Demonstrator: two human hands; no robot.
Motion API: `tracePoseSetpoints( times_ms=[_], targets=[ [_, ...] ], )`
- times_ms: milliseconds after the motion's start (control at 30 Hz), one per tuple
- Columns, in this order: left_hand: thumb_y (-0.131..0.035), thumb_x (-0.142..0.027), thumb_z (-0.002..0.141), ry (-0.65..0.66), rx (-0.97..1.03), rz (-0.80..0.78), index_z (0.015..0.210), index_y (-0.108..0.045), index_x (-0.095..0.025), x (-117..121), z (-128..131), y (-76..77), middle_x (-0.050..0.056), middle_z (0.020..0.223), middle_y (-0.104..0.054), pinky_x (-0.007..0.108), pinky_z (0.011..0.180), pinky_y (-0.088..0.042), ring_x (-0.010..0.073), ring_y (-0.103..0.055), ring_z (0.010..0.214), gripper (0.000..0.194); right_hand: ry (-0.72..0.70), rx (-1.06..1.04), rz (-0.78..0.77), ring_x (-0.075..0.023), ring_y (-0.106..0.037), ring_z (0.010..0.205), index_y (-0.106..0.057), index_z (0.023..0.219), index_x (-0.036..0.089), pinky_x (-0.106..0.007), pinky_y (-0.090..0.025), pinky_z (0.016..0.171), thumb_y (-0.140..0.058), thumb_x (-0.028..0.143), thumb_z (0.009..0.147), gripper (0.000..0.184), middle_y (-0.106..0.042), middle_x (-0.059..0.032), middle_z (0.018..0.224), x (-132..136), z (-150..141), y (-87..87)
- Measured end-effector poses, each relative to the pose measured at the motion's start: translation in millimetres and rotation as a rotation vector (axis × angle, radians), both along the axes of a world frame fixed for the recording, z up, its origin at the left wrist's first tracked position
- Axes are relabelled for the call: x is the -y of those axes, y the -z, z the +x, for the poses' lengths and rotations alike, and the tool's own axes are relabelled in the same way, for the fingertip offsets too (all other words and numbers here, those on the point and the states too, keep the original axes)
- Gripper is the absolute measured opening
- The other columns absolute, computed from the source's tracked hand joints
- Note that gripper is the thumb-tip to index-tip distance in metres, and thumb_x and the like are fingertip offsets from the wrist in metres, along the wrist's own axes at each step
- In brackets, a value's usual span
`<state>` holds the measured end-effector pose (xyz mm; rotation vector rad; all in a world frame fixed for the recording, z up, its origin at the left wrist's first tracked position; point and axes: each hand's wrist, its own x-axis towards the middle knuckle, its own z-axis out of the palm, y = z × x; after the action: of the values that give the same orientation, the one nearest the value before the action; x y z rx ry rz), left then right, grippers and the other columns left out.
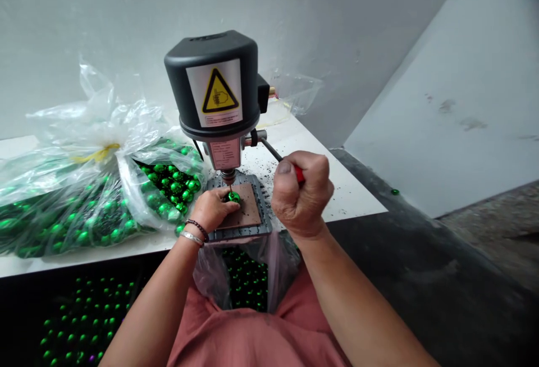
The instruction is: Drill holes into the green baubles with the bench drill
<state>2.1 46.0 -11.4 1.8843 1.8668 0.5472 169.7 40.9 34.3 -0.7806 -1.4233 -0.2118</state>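
A drill press (214,86) with a dark head and a yellow warning label stands on the white table. Beneath its bit, my left hand (211,210) grips a shiny green ball (233,198) between thumb and fingers. The ball rests on a brown board (248,212) laid over the grey machine base (263,210). The bit reaches down to the top of the ball; whether it has gone in, I cannot tell. My right hand (301,190) is closed in a fist around the red-gripped feed lever (273,151) at the machine's right.
A tied clear plastic bag (126,159) full of green balls lies torn open to the left. Dark shavings litter the table (337,204). More green balls (248,277) fill a bag at my lap, and others (84,322) lie below left. One ball (394,192) sits on the floor.
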Motion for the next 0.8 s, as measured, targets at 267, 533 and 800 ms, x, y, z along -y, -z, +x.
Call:
tracePoseSetpoints(
  times_ms=[267,533,800],
  targets=[
    [-0.062,-0.035,0.069,-0.011,0.013,0.016,0.100,-0.068,-0.025,0,-1,3.3,0.001,0.092,-0.071,0.025,0.069,-0.044,0.0185,-0.062,0.080,0.033,-0.008,-0.056,-0.022,-0.0069,-0.046,0.060,-0.044,0.086,0.019,-0.022,-0.040,0.056,-0.045,0.014,0.079,0.009,-0.047,0.0017,0.070,-1,-6,19.3],
    [-0.063,-0.035,0.068,-0.025,0.006,0.032,0.101,-0.068,-0.025,1,1,3.1,0.002,0.091,-0.071,0.024,0.066,-0.042,0.0171,-0.062,0.076,0.035,0.045,-0.082,0.014,-0.0064,-0.044,0.056,-0.045,0.081,0.019,-0.022,-0.039,0.054,-0.045,0.020,0.082,0.002,-0.046,0.0029,0.064,-8,-6,-8.3],
    [-0.061,-0.038,0.068,0.023,0.158,-0.078,0.097,-0.068,-0.019,27,-8,-6.0,0.001,0.074,-0.068,0.022,0.059,-0.042,0.0143,-0.058,0.066,0.035,0.029,0.004,-0.131,-0.0063,-0.042,0.054,-0.041,0.070,0.019,-0.023,-0.038,0.056,-0.040,0.032,0.087,0.021,-0.037,0.0047,0.057,-31,-1,-75.0]
  ],
)
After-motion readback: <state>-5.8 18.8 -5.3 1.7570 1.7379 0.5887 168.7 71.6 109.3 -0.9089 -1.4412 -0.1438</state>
